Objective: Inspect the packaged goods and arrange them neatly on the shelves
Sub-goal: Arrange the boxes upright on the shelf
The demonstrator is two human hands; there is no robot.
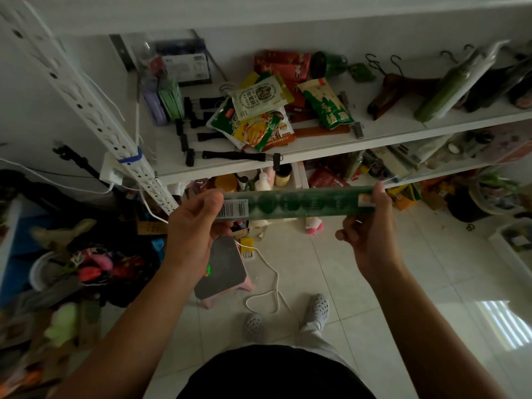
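Observation:
A long green packaged stick (296, 204) with a barcode label at its left end is held level in front of the white shelf (288, 156). My left hand (195, 226) grips its left end beside the barcode. My right hand (368, 228) pinches its right end. On the shelf lies a loose pile of food packets (259, 110), green, yellow and red ones overlapping. A similar long green package (452, 82) leans at the shelf's right.
Black clip hangers (230, 155) and wooden hangers (394, 90) lie on the shelf around the packets. A perforated white upright (86, 105) slants at left. Lower shelves hold bottles and boxes. A pink stool (224, 272), a white cord and clutter cover the tiled floor.

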